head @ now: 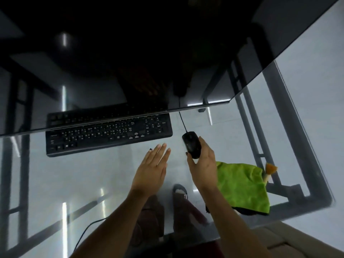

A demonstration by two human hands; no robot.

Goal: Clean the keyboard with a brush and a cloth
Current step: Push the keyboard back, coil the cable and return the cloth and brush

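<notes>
Arms: two bare arms reached out over the glass table point(74, 174) from the near edge.
Left hand point(151, 169): it was flat, palm down, with straight fingers held close together. It held nothing. It sat just in front of the keyboard, near its right end. I could not tell if it touched the glass.
Right hand point(202, 164): its fingers and thumb were curled round the black mouse point(191, 144), gripping it from the sides.
Mouse: its wire ran away from it and went under the screen point(130, 62).
Keyboard point(108, 134): black, lying flat on the glass, left of the mouse. Its far edge was tucked under the big dark screen.
Cloth point(242, 187): green and crumpled, lying on the glass just right of the right wrist.
Brush point(269, 171): only a pale handle and an orange tip stuck out past the far right side of the cloth.
Under the glass: the person's legs and a shoe point(179, 191) showed through, and a black cable point(87, 229) too.
</notes>
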